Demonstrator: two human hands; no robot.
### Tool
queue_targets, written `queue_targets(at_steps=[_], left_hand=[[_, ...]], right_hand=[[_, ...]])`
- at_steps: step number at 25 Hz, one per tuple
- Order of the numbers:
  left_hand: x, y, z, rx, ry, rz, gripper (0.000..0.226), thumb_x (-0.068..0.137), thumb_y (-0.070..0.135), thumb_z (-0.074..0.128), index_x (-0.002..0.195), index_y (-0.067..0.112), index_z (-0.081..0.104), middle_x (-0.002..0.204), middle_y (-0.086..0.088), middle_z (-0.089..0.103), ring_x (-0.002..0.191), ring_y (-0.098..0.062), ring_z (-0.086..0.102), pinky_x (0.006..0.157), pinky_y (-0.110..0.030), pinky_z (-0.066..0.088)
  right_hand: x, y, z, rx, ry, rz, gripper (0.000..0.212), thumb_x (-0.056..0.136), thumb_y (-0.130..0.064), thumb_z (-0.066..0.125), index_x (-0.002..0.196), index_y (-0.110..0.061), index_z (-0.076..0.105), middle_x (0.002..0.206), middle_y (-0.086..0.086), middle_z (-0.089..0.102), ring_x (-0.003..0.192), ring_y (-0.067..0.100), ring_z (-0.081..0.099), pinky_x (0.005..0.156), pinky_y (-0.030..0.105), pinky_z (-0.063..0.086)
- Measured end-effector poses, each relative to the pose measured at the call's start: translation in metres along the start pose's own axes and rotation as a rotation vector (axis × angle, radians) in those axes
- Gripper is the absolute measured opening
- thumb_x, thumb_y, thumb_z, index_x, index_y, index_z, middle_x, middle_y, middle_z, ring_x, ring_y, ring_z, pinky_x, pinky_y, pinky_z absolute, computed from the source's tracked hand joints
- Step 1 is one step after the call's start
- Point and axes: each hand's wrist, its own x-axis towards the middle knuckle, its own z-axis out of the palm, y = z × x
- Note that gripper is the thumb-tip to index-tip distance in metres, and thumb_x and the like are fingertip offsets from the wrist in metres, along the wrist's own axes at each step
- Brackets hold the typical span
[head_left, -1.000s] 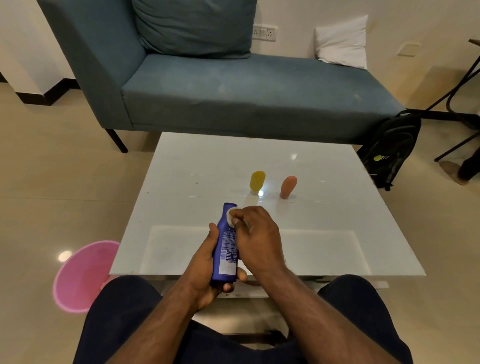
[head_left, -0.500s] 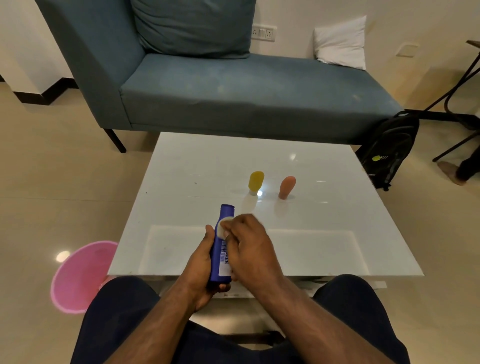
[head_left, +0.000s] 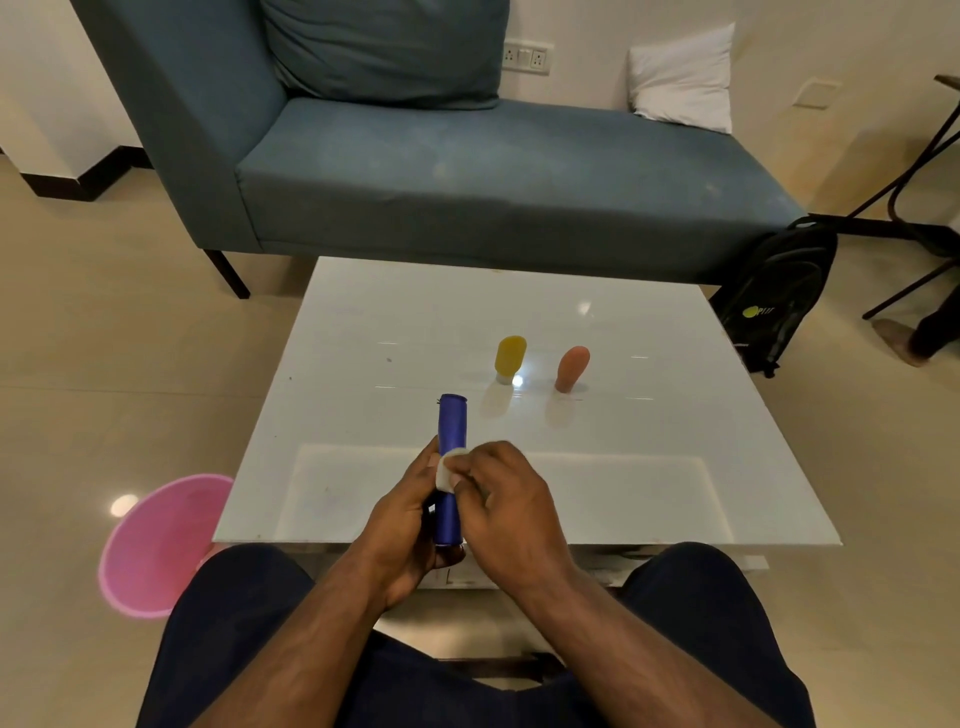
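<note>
Since the earlier frames our right hand (head_left: 511, 514) has slid the white pad (head_left: 444, 469) down the blue bottle (head_left: 451, 422), from near its upper end to about its middle. The bottle has also turned, so its printed label does not face us anymore.

Our left hand (head_left: 408, 519) wraps the lower half of the bottle, with the thumb lying up along its side. It holds the bottle nearly upright above the near edge of the counter (head_left: 649, 467). The right hand, knuckles up, pinches the pad with curled fingertips and presses it on the bottle.

The bottle is smooth, slim plastic with a flat top. The pad is small, round and soft looking. The counter is a glossy white slab with light spots on it. On the middle of the counter stand a yellow bottle (head_left: 510, 356) and an orange bottle (head_left: 571, 367), both rounded and matt, near each other but not touching. On the floor left of the counter is a round pink bin (head_left: 156, 545).

The blue bottle's base is hidden in the left palm, and most of the pad is hidden under the right fingers.
</note>
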Motion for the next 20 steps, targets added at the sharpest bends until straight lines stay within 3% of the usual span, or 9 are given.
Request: queue_targets(at_steps=[2, 5, 7, 9, 13, 15, 18, 20], left_hand=[[0.000, 0.001, -0.001, -0.010, -0.002, 0.022, 0.053, 0.079, 0.049, 0.067, 0.131, 0.044, 0.063, 0.122, -0.008, 0.070, 0.107, -0.032, 0.064, 0.087, -0.052, 0.053], [0.001, 0.000, 0.000, 0.065, -0.018, 0.048, 0.051, 0.086, 0.041, 0.065, 0.135, 0.047, 0.056, 0.123, -0.004, 0.071, 0.106, -0.027, 0.065, 0.074, -0.042, 0.055], [0.001, -0.002, 0.001, 0.134, -0.029, 0.064, 0.055, 0.087, 0.038, 0.066, 0.140, 0.040, 0.052, 0.129, -0.004, 0.067, 0.110, -0.027, 0.065, 0.070, -0.039, 0.057], [0.001, -0.002, 0.002, 0.165, -0.019, 0.083, 0.063, 0.082, 0.036, 0.070, 0.142, 0.034, 0.049, 0.130, -0.004, 0.065, 0.112, -0.028, 0.066, 0.071, -0.041, 0.059], [0.002, -0.002, 0.000, 0.167, 0.023, 0.123, 0.069, 0.075, 0.035, 0.074, 0.138, 0.041, 0.048, 0.121, -0.003, 0.069, 0.106, -0.028, 0.070, 0.072, -0.043, 0.060], [0.001, -0.002, 0.001, 0.189, 0.014, 0.126, 0.070, 0.074, 0.034, 0.076, 0.137, 0.043, 0.048, 0.122, -0.005, 0.069, 0.106, -0.029, 0.070, 0.070, -0.039, 0.059], [0.001, -0.004, 0.002, 0.232, -0.011, 0.125, 0.068, 0.085, 0.025, 0.075, 0.143, 0.040, 0.044, 0.120, -0.004, 0.071, 0.105, -0.027, 0.071, 0.071, -0.037, 0.059], [0.002, -0.006, 0.001, 0.233, -0.021, 0.137, 0.068, 0.089, 0.017, 0.073, 0.146, 0.040, 0.043, 0.115, -0.002, 0.075, 0.103, -0.026, 0.073, 0.072, -0.036, 0.059]], right_hand=[[0.000, 0.003, -0.001, 0.026, 0.019, 0.005, 0.014, 0.092, -0.023, 0.058, 0.102, -0.022, 0.066, 0.101, -0.010, 0.058, 0.091, 0.003, 0.056, 0.085, 0.015, 0.047], [0.023, 0.003, -0.012, 0.039, 0.086, 0.061, 0.011, 0.088, -0.016, 0.060, 0.089, -0.023, 0.068, 0.092, -0.011, 0.060, 0.088, 0.002, 0.055, 0.080, 0.012, 0.043], [0.036, 0.003, -0.019, 0.052, 0.082, 0.113, 0.013, 0.088, -0.016, 0.058, 0.086, -0.025, 0.067, 0.089, -0.015, 0.060, 0.086, -0.001, 0.054, 0.075, 0.009, 0.040], [0.037, 0.003, -0.019, 0.026, 0.062, 0.112, 0.013, 0.090, -0.017, 0.056, 0.087, -0.026, 0.066, 0.090, -0.015, 0.059, 0.084, -0.002, 0.053, 0.074, 0.006, 0.037], [0.023, 0.007, -0.012, -0.062, 0.029, 0.017, 0.013, 0.091, -0.016, 0.056, 0.098, -0.018, 0.066, 0.099, -0.009, 0.057, 0.089, 0.004, 0.053, 0.078, 0.004, 0.037], [0.027, 0.008, -0.015, -0.065, 0.049, 0.030, 0.011, 0.091, -0.015, 0.056, 0.092, -0.020, 0.066, 0.095, -0.010, 0.057, 0.086, 0.004, 0.053, 0.075, 0.003, 0.037], [0.039, 0.007, -0.020, -0.048, 0.075, 0.095, 0.013, 0.092, -0.017, 0.053, 0.085, -0.023, 0.063, 0.095, -0.009, 0.058, 0.084, 0.006, 0.053, 0.070, 0.007, 0.037], [0.036, 0.003, -0.019, -0.090, 0.041, 0.068, 0.008, 0.091, -0.018, 0.056, 0.092, -0.021, 0.063, 0.102, -0.007, 0.058, 0.091, 0.008, 0.053, 0.076, 0.011, 0.040]])
